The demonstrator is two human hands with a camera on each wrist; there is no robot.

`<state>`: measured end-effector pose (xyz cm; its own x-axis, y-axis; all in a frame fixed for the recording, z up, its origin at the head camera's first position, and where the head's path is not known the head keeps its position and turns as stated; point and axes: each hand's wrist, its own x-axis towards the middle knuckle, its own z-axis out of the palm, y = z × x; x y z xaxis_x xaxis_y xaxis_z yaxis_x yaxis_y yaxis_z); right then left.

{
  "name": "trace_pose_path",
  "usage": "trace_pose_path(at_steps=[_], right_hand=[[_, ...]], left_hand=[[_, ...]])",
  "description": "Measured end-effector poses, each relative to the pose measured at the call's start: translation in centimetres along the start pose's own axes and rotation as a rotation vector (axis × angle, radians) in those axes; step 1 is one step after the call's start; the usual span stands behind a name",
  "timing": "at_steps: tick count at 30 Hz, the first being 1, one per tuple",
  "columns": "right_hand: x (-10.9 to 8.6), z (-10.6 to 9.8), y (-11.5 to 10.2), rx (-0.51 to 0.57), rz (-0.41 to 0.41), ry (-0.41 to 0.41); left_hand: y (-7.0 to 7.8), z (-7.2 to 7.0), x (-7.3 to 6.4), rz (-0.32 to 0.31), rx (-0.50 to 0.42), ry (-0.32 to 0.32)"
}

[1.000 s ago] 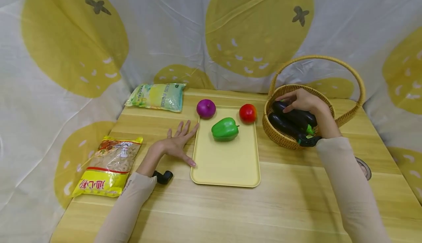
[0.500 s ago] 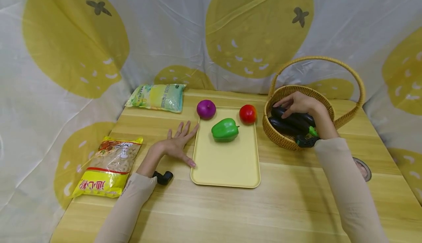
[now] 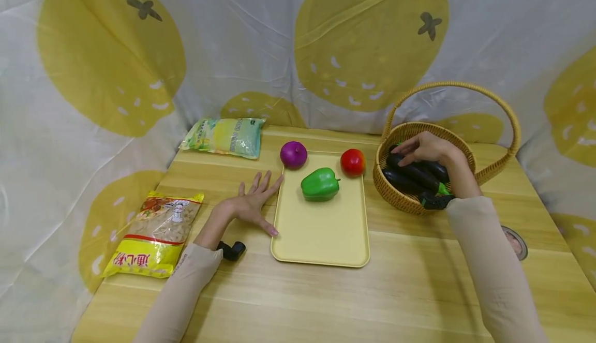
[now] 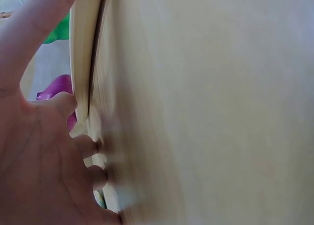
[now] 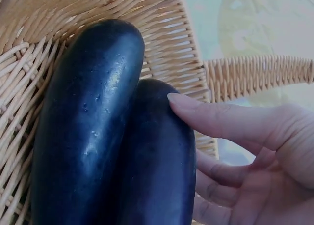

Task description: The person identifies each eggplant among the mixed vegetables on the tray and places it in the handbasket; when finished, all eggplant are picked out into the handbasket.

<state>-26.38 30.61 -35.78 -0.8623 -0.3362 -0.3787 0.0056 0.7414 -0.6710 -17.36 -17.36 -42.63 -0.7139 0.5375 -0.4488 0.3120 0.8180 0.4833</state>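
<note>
In the head view, my left hand (image 3: 249,206) lies with fingers spread at the left side of a yellow tray (image 3: 321,244). Its thumb touches the tray's rim. A green bell pepper (image 3: 320,184) lies on the tray, with a purple onion (image 3: 293,155) and a red tomato-like fruit (image 3: 353,162) at its far corners. My right hand (image 3: 430,149) reaches into a wicker basket (image 3: 396,200) of dark eggplants. The right wrist view shows its thumb over the end of one eggplant (image 5: 159,151), the fingers along the far side. Another eggplant (image 5: 91,122) lies alongside.
The basket's tall handle (image 3: 465,85) arches behind the right hand. A yellow pasta bag (image 3: 155,234) and a green-blue packet (image 3: 225,136) lie to the left. Beside the right forearm is a round tin (image 3: 515,243). A lemon-print cloth (image 3: 261,32) hangs behind the table.
The right hand has sunk slightly in the basket, its thumb and fingers closer around the eggplant. The left hand stays at the tray. The head view has shifted a little.
</note>
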Motion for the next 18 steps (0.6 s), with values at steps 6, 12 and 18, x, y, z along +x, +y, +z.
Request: trace_pose_path(at_steps=[6, 12, 18], right_hand=[[0.1, 0.0, 0.2, 0.005, 0.021, -0.005], [0.2, -0.3, 0.1, -0.022, 0.025, -0.005], [-1.1, -0.5, -1.4, -0.076, -0.014, -0.016]], left_hand=[[0.3, 0.0, 0.2, 0.011, 0.006, -0.004], [0.2, -0.1, 0.2, 0.013, -0.005, 0.003], [-0.9, -1.2, -0.9, 0.083, -0.174, 0.089]])
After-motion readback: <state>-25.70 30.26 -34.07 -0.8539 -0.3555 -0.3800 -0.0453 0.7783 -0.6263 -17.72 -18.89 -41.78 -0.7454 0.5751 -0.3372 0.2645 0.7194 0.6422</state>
